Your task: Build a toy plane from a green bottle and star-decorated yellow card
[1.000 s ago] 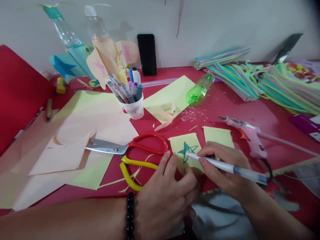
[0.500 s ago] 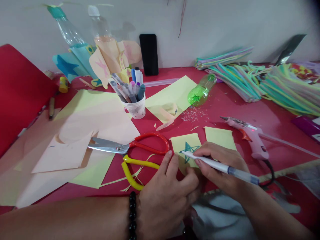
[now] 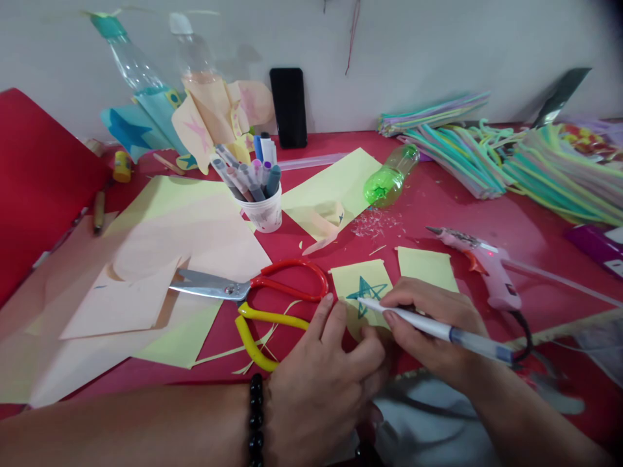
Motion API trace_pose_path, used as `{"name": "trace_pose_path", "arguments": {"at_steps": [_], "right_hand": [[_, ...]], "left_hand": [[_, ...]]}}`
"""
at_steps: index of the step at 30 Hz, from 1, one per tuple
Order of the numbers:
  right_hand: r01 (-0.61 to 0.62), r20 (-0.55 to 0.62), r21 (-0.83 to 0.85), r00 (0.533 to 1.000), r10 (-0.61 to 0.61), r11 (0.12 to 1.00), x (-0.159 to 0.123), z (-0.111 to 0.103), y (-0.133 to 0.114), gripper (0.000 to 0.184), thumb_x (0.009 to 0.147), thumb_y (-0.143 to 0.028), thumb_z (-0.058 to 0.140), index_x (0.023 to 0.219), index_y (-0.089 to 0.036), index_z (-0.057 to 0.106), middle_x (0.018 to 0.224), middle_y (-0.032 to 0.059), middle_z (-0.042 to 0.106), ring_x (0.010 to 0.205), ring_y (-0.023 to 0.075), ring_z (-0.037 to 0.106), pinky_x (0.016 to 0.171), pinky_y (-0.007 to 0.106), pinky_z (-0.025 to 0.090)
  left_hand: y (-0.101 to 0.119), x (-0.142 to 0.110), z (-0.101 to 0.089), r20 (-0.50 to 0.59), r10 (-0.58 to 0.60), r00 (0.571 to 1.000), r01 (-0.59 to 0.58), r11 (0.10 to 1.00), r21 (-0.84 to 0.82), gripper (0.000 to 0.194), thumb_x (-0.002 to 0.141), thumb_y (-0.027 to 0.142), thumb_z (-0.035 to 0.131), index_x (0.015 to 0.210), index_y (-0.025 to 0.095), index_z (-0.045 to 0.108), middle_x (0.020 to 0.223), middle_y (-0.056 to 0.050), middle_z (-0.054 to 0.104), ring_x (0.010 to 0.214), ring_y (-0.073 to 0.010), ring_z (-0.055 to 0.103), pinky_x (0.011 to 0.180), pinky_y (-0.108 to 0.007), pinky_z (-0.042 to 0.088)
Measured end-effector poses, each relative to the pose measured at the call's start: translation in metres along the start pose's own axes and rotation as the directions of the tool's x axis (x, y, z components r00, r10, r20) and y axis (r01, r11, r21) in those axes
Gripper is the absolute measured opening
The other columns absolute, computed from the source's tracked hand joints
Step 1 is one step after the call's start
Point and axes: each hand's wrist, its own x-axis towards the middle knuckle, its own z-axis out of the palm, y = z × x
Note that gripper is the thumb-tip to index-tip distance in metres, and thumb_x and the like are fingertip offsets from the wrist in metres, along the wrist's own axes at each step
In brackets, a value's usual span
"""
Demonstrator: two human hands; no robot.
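Fingers over the red table: the left-hand fingers stand apart, pressing a yellow paper slip down just beside the scissors; the right-hand fingers clamp a white pen, its tip at the blue star drawn on the slip

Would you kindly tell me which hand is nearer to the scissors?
Left. The left hand sits right beside the yellow handle of the scissors; the right hand lies farther off, beyond the paper with the star.

Left hand — fingers spread, pressing down; right hand — curled, fingers pinched, writing grip.
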Motion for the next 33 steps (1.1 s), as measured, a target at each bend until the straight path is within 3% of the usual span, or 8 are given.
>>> {"name": "trace_pose_path", "arguments": {"at_steps": [5, 10, 15, 20, 24, 29, 33], "right_hand": [[-0.021, -0.085, -0.059, 0.996, 0.016, 0.998, -0.0015, -0.0029, -0.0013, 0.007, 0.080, -0.012, 0.060, 0.080, -0.020, 0.061, 0.071, -0.0010, 0.061, 0.062, 0.0105, 0.057, 0.058, 0.023, 0.044], [0.002, -0.043, -0.027, 0.999, -0.003, 1.000, 0.0010, -0.0009, -0.0014, 0.009, 0.082, -0.013, 0.059, 0.086, -0.020, 0.063, 0.075, 0.0008, 0.064, 0.066, 0.0127, 0.060, 0.062, 0.024, 0.047], [-0.057, -0.168, -0.115, 0.985, 0.037, 0.992, -0.0004, -0.0035, -0.0013, 0.009, 0.080, -0.013, 0.059, 0.077, -0.020, 0.061, 0.066, -0.0011, 0.060, 0.057, 0.0112, 0.056, 0.056, 0.024, 0.045], [-0.020, -0.070, -0.063, 0.997, 0.015, 0.998, -0.0007, -0.0043, -0.0022, 0.007, 0.080, -0.014, 0.060, 0.082, -0.020, 0.063, 0.071, -0.0005, 0.062, 0.061, 0.0115, 0.058, 0.058, 0.023, 0.046], [-0.046, -0.173, -0.116, 0.985, 0.026, 0.992, 0.0009, -0.0047, -0.0042, 0.009, 0.080, -0.013, 0.059, 0.075, -0.020, 0.061, 0.064, -0.0018, 0.061, 0.055, 0.0100, 0.056, 0.054, 0.022, 0.044], [-0.022, -0.116, -0.093, 0.993, 0.011, 0.995, 0.0005, -0.0051, -0.0037, 0.008, 0.080, -0.014, 0.059, 0.076, -0.020, 0.062, 0.065, -0.0015, 0.062, 0.056, 0.0107, 0.056, 0.053, 0.023, 0.043], [-0.082, -0.203, -0.100, 0.977, 0.060, 0.992, -0.0011, -0.0051, -0.0021, 0.009, 0.080, -0.015, 0.060, 0.073, -0.021, 0.061, 0.062, -0.0014, 0.062, 0.054, 0.0117, 0.055, 0.051, 0.024, 0.043]], "left_hand": [[-0.0013, 0.0007, -0.0022, 0.005, 0.001, 1.000, -0.001, 1.000, -0.005, 0.046, 0.095, 0.051, 0.042, 0.128, 0.021, 0.054, 0.123, -0.005, 0.046, 0.121, -0.0416, 0.044, 0.107, -0.064, 0.028], [-0.0018, 0.0004, -0.0038, 0.004, 0.016, 1.000, -0.016, 1.000, 0.005, 0.047, 0.095, 0.052, 0.043, 0.128, 0.022, 0.055, 0.122, -0.005, 0.047, 0.122, -0.0411, 0.043, 0.106, -0.064, 0.028], [-0.0015, 0.0007, -0.0051, -0.001, -0.001, 1.000, 0.001, 1.000, 0.011, 0.047, 0.093, 0.055, 0.044, 0.125, 0.022, 0.056, 0.121, -0.004, 0.048, 0.121, -0.0401, 0.044, 0.106, -0.062, 0.029], [-0.0021, 0.0013, -0.0065, 0.023, 0.013, 1.000, -0.013, 0.999, 0.032, 0.045, 0.095, 0.050, 0.043, 0.129, 0.023, 0.054, 0.122, -0.004, 0.047, 0.122, -0.0397, 0.043, 0.106, -0.062, 0.028], [-0.0021, 0.0007, -0.0059, 0.032, 0.009, 0.999, -0.009, 1.000, 0.024, 0.045, 0.095, 0.051, 0.042, 0.129, 0.022, 0.053, 0.123, -0.005, 0.047, 0.121, -0.0392, 0.043, 0.106, -0.063, 0.028], [-0.0013, -0.0001, -0.0063, 0.043, -0.012, 0.999, 0.011, 1.000, 0.015, 0.048, 0.095, 0.053, 0.041, 0.129, 0.022, 0.052, 0.125, -0.005, 0.046, 0.123, -0.0402, 0.041, 0.107, -0.063, 0.028], [-0.0014, 0.0002, -0.0061, 0.044, -0.011, 0.999, 0.011, 1.000, 0.013, 0.048, 0.094, 0.054, 0.043, 0.128, 0.021, 0.053, 0.124, -0.006, 0.046, 0.123, -0.0402, 0.039, 0.107, -0.063, 0.027]]}}
